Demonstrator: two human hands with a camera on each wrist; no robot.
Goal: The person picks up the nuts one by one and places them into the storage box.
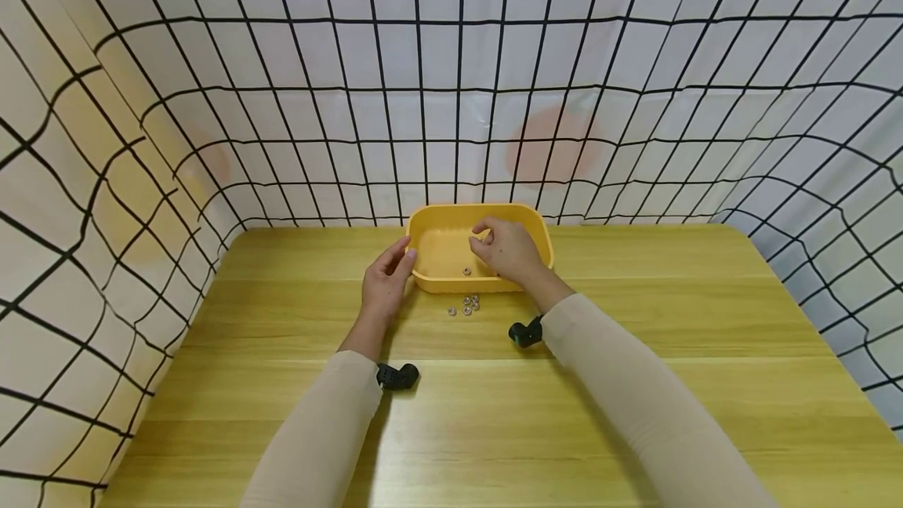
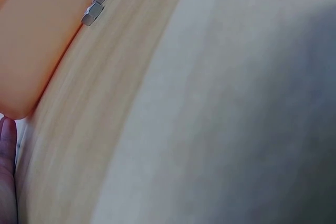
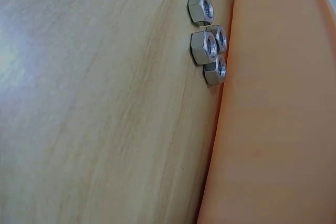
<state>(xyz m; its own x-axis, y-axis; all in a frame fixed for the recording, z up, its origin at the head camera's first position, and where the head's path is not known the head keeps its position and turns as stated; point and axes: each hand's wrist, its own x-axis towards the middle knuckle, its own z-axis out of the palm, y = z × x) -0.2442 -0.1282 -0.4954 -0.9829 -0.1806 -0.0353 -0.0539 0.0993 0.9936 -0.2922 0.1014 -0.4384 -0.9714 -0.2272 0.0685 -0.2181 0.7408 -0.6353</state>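
A yellow plastic tray [image 1: 440, 285] stands at the table's far side in the head view. My left hand [image 1: 383, 284] rests its fingertips and thumb against the tray's left end, fingers fairly straight. Over the tray's right half, my right hand [image 1: 509, 251] has thumb and index finger curled together around a small shiny piece, seemingly a hex nut, mostly hidden. One hex nut [image 1: 467, 271] lies inside the tray near its front wall. Several steel hex nuts [image 3: 202, 9] lie on the table just outside that wall; part of this group [image 2: 93, 13] shows in the left wrist view.
The wooden table [image 1: 451, 429] runs along a black wire grid [image 1: 458, 88] at the back, with grid on both sides too. A white patterned sheet hangs behind the grid. Black wrist cameras [image 1: 398, 377] sit at both cuffs.
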